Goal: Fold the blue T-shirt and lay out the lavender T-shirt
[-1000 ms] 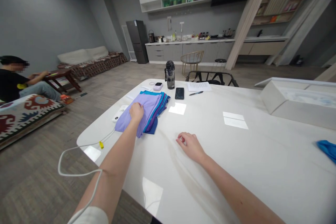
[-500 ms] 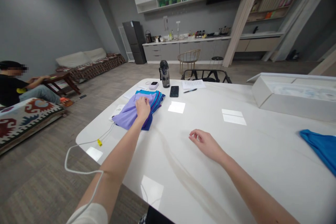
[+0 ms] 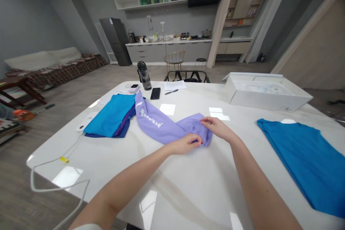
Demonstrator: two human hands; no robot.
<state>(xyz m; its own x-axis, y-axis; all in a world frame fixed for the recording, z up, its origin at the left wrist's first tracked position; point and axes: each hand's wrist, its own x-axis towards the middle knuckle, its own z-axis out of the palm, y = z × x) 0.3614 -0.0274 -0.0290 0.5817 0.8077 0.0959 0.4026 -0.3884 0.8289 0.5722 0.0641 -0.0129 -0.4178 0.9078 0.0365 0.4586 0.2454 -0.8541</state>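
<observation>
Lilac cloth [image 3: 168,128]: end btwn L hand [image 3: 186,143] & R hand [image 3: 219,128] (wrinkled).

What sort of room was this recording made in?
Probably an open-plan kitchen and lounge, whether in a home or a workplace I cannot tell. A dark refrigerator stands beside a long kitchen counter along the back wall, and a sofa sits at the left.
</observation>
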